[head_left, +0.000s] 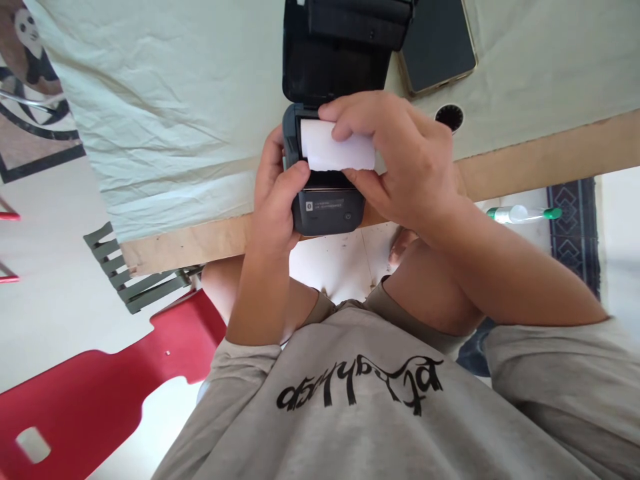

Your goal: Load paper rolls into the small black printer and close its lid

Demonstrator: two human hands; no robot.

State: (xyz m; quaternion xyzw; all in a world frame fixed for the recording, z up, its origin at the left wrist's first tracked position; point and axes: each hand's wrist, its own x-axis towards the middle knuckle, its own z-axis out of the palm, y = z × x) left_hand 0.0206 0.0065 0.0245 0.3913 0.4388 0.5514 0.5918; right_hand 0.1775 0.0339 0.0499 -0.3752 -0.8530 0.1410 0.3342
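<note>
A small dark grey label printer sits at the table's near edge with its black lid swung open away from me. A white paper roll lies in its open bay. My left hand grips the printer's left side, thumb on the front edge of the bay. My right hand holds the roll, fingers over its top and thumb under its right end.
A pale green cloth covers the wooden table. A dark phone lies beyond the printer at the right. A red plastic chair stands at lower left. A green-capped bottle lies on the floor.
</note>
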